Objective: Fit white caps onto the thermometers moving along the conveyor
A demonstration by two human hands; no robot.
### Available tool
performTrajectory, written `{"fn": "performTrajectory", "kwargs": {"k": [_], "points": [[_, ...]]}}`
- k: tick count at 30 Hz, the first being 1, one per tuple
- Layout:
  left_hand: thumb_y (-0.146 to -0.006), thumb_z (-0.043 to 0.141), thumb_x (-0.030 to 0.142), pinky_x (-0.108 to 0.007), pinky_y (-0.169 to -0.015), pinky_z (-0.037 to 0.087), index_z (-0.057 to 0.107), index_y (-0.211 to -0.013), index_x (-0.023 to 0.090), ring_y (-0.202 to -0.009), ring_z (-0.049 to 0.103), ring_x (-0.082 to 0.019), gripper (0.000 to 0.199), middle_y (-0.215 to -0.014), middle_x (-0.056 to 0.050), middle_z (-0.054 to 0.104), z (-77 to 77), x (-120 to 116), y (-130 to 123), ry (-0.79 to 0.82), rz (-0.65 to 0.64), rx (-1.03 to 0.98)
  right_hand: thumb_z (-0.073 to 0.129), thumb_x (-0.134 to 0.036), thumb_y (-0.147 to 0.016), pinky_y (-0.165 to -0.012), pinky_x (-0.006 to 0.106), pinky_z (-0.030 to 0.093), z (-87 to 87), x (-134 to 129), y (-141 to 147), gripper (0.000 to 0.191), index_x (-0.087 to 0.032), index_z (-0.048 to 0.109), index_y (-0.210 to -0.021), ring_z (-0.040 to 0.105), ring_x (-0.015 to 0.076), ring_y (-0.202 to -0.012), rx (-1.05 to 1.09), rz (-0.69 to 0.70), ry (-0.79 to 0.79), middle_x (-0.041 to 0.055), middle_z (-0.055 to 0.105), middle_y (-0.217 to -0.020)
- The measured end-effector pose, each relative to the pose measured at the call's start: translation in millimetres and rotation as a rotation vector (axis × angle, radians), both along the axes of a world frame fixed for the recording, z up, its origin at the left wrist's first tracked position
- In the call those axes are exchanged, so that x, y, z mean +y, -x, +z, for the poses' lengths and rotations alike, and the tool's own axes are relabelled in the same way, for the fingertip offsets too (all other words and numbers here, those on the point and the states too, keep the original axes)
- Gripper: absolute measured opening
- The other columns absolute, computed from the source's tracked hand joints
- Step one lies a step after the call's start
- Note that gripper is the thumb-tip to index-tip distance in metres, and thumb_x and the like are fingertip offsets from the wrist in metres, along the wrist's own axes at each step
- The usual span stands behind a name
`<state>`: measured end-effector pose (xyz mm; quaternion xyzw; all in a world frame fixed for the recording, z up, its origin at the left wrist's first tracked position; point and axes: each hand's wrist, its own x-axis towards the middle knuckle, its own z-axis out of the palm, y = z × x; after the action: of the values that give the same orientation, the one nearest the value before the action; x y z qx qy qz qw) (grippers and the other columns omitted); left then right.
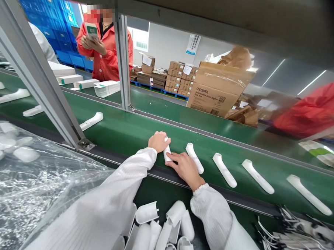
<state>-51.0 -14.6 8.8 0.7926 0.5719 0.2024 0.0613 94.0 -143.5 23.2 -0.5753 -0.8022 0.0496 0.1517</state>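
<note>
A white angled plastic housing [167, 155], shaped like a handheld thermometer, is between my hands on the green conveyor belt. The fingers of my left hand [157, 142] curl over its upper end. At its lower end, my right hand [184, 167] grips with thumb and fingertips. Just beyond the right hand lies a similar white housing [194, 158] on the belt, and several more, such as this housing [224, 170], are spaced out to the right. Below my forearms sits a pile of loose curved white covers [144, 236].
A clear plastic bag [48, 189] with white parts spreads at left. Wire bundles [301, 229] lie at lower right. A metal post [43, 71] rises beside the belt [123, 130]. Across it are a person in red [105, 57], small boxes [86, 83] and a large carton [217, 87].
</note>
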Motion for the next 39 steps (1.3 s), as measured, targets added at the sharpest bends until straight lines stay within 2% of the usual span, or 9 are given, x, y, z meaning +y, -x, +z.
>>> {"fn": "performTrajectory", "kwargs": {"k": [4,7,12,14,21,27,31,35,39], "points": [[-0.096,0.038,0.053,-0.037,-0.093,0.046,0.065,-0.109,0.024,-0.113,0.051,-0.025,0.041,-0.118,-0.005,0.064,3.7,-3,5,0.04,-0.13,-0.017,0.063,-0.041,-0.094,-0.091,0.047,0.048,-3.4,-2,-3,0.035,-0.036,0.063,-0.129,0.054,0.0325,-0.117,0.003,-0.087,-0.065,0.0032,0.057,-0.139],[-0.099,0.034,0.05,-0.036,-0.1,0.042,0.055,-0.13,0.027,-0.118,0.049,-0.023,0.044,-0.128,-0.004,0.059,4.2,-8,11,-0.072,-0.126,-0.08,0.062,-0.032,-0.095,-0.099,0.047,0.043,6.9,-15,6,0.029,-0.028,0.068,-0.123,0.051,0.031,-0.121,0.203,0.02,-0.166,0.007,0.058,-0.136],[-0.099,0.038,0.04,-0.034,-0.103,0.042,0.057,-0.122,0.019,-0.116,0.05,-0.021,0.037,-0.122,-0.007,0.06,5.7,-12,15,-0.21,-0.087,-0.084,0.071,-0.032,-0.087,-0.075,0.025,0.05,30.7,-51,38,0.019,-0.029,0.075,-0.106,0.064,0.0152,-0.081,0.574,0.629,0.371,-0.0001,0.069,-0.1],[-0.098,0.04,0.038,-0.033,-0.102,0.044,0.057,-0.121,0.02,-0.116,0.051,-0.021,0.034,-0.122,-0.006,0.06,5.3,-14,15,-0.192,-0.11,-0.066,0.076,-0.024,-0.081,-0.074,0.023,0.047,29.0,-61,49,0.022,-0.03,0.076,-0.102,0.064,0.0152,-0.082,0.53,0.704,0.486,-0.0014,0.068,-0.1],[-0.096,0.042,0.032,-0.034,-0.099,0.047,0.057,-0.121,0.021,-0.115,0.052,-0.021,0.031,-0.122,-0.007,0.06,-0.8,-15,14,-0.217,-0.055,-0.079,0.061,-0.01,-0.071,-0.053,0.021,0.03,-0.8,-51,52,0.013,-0.021,0.062,-0.077,0.041,0.0093,-0.056,0.802,0.462,0.662,-0.0073,0.047,-0.062],[-0.09,0.049,0.035,-0.04,-0.095,0.048,0.054,-0.123,0.019,-0.12,0.047,-0.027,0.037,-0.132,-0.011,0.053,34.1,20,58,-0.139,0.26,-0.022,0.058,-0.023,-0.08,-0.047,0.022,0.041,-14.7,-39,48,0.045,-0.027,0.047,-0.123,0.055,0.0108,-0.054,1.238,0.319,0.779,-0.0036,0.06,-0.085],[-0.088,0.055,0.04,-0.045,-0.095,0.044,0.048,-0.131,0.015,-0.128,0.04,-0.035,0.051,-0.137,-0.021,0.046,68.0,31,126,-0.033,0.604,0.081,0.064,-0.037,-0.087,-0.054,0.028,0.049,-21.1,-38,52,0.031,-0.023,0.058,-0.114,0.062,0.0166,-0.061,1.35,0.348,0.631,0.0002,0.063,-0.079],[-0.09,0.057,0.048,-0.046,-0.094,0.044,0.05,-0.129,0.015,-0.123,0.046,-0.033,0.052,-0.131,-0.018,0.051,82.1,15,172,0.075,0.512,0.129,0.066,-0.041,-0.088,-0.055,0.026,0.047,-22.9,-33,53,0.024,-0.022,0.063,-0.102,0.058,0.0144,-0.06,1.362,0.234,0.393,0.0009,0.063,-0.077],[-0.093,0.054,0.053,-0.046,-0.093,0.048,0.058,-0.12,0.014,-0.106,0.058,-0.025,0.048,-0.119,-0.011,0.06,85.5,6,172,0.114,0.435,0.151,0.059,-0.042,-0.092,-0.05,0.025,0.047,-24.8,-26,51,0.026,-0.021,0.065,-0.106,0.054,0.0122,-0.056,1.316,0.106,0.227,0.0046,0.066,-0.089]]}}
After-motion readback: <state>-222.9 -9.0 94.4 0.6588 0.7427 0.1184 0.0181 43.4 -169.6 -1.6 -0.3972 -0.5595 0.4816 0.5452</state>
